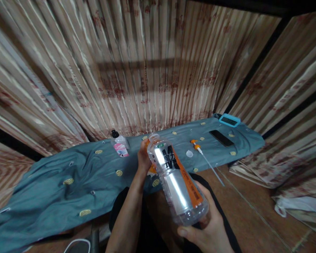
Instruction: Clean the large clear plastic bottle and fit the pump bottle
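Observation:
In the head view, a clear plastic drink bottle (171, 175) with a silver, black and orange label is tilted, its uncapped mouth up and to the left. My right hand (210, 221) is closed around its base. My left hand (144, 158) is closed on an orange container (152, 169) behind the bottle's neck; most of the container is hidden. The bottle's mouth is close to that hand; whether they touch I cannot tell. To the right lie an orange and white pump dispenser head (197, 147) with a long tube and a small whitish round cap (189, 153).
A small clear bottle (120, 147) with a black top and pink label stands on the blue-green cloth (52, 186). At the right are a black phone (221, 138) and a blue-framed device (229, 120). Patterned curtains (137, 88) hang behind and at the sides.

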A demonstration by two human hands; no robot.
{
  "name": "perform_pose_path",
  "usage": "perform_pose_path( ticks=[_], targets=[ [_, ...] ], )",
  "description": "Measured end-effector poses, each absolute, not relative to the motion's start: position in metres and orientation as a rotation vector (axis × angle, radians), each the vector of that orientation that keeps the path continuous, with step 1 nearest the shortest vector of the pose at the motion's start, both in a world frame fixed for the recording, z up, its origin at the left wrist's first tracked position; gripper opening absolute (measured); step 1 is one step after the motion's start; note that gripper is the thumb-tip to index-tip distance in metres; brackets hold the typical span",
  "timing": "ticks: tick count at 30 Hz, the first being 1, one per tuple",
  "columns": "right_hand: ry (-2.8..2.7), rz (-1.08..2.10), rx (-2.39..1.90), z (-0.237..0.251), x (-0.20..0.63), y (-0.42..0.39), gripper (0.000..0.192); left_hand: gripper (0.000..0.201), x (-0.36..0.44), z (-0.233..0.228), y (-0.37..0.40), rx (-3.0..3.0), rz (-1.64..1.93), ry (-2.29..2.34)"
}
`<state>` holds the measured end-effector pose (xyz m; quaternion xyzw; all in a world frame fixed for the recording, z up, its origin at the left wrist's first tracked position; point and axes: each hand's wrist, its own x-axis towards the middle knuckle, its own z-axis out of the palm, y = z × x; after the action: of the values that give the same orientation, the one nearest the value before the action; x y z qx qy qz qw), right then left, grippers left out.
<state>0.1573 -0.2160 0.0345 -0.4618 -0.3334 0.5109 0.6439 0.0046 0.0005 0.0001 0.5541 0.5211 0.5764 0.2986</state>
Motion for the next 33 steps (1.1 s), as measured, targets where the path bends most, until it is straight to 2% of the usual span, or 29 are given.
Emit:
perform_pose_path(
  ticks=[18,33],
  targets=[
    [-0.83,1.15,-1.115,0.0323,0.159,-0.2162,0.102,0.033,0.0032,-0.0011,0.0,1.515,1.525,1.384],
    [-0.806,1.147,-1.079,0.0309,0.1588,-0.2164,0.098,0.031,0.0033,-0.0002,-0.0003,1.503,1.555,1.362]
  ],
)
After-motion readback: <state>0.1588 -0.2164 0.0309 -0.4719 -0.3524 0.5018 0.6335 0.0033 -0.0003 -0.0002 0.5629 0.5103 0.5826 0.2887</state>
